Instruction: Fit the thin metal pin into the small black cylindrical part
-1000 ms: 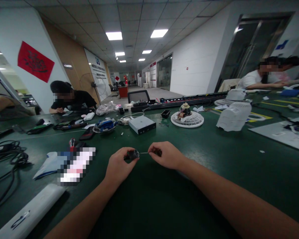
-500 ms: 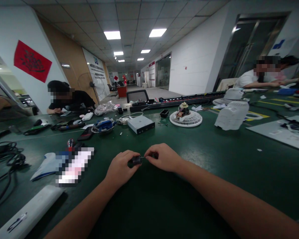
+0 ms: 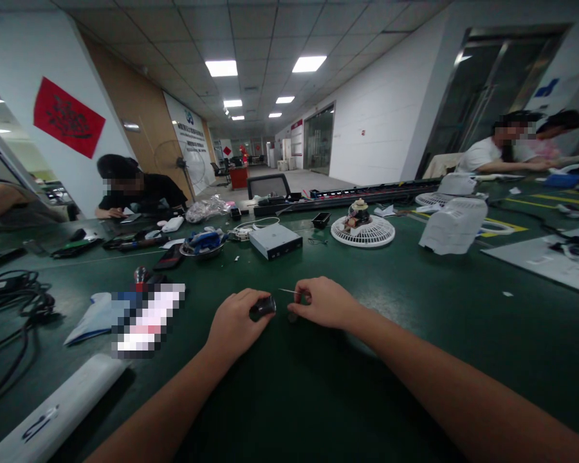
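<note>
My left hand is closed around a small dark cylinder, its shiny end facing right. Across a short gap, my right hand pinches a thin, pale, needle-like rod that points left, just above the cylinder's end. The rod does not touch the cylinder. Under the right fingertips shows a small dark roundish piece; whether the fingers hold it or it lies on the table I cannot tell. Both hands are over the dark green table.
Beyond my hands stand a silver box-shaped drive, a black tray and a white fan grille with a motor. To the left lie a long white bar, cables and a blue-white packet. Other people sit left and right.
My right hand has moved right, away from the cylinder, taking the thin rod off its end. My left hand stays about where it was with the cylinder.
</note>
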`<state>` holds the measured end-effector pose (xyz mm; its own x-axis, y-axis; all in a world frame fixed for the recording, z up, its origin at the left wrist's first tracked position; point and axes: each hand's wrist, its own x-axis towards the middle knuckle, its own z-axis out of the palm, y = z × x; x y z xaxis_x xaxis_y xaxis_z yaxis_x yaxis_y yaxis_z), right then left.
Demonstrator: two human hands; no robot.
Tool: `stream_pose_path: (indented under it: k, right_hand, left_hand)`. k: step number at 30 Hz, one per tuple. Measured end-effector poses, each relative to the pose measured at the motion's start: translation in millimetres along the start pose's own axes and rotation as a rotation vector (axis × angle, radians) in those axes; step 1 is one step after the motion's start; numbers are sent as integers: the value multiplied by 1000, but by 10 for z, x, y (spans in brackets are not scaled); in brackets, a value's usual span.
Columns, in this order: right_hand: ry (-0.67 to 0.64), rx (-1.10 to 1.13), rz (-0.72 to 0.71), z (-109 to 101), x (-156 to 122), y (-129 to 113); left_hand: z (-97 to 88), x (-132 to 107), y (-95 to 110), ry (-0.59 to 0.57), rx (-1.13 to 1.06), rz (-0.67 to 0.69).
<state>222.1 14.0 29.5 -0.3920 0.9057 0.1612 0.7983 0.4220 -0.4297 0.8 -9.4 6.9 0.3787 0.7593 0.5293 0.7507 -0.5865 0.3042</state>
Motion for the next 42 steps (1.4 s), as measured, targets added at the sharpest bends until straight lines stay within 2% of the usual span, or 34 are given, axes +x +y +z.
stream_pose_path:
  k: [5, 7, 14, 19, 26, 28, 31, 34, 36, 38, 42]
  right_hand:
    - [-162, 108, -8, 42, -6, -17]
    - [-169, 139, -36, 67, -10, -21]
    - [-29, 346, -71, 100, 11, -6]
    - [58, 405, -129, 110, 2, -28]
    - [157, 371, -351, 130, -9, -59]
    - [146, 406, -333, 148, -10, -58]
    - [110, 520, -196, 197, 0, -55]
    - [7, 746, -18, 258, 21, -61]
    - [-48, 883, 45, 279, 28, -79]
    - [-71, 947, 53, 276, 20, -110]
    - [-95, 914, 18, 238, -22, -176]
  left_hand:
    - [30, -10, -67, 27, 8, -57]
    - [31, -7, -72, 18, 9, -58]
    - [9, -6, -4, -118, 4, 21]
    - [10, -18, 19, -98, 24, 53]
    - [-6, -30, 21, -88, -3, 133]
    - [-9, -32, 20, -88, -12, 163]
    - [-19, -32, 21, -78, -28, 202]
    - [-36, -28, 34, -74, -62, 259]
    - [-48, -25, 47, -82, -70, 298]
    - [-55, -24, 57, -82, -73, 331]
    - [-53, -31, 55, -65, -91, 352]
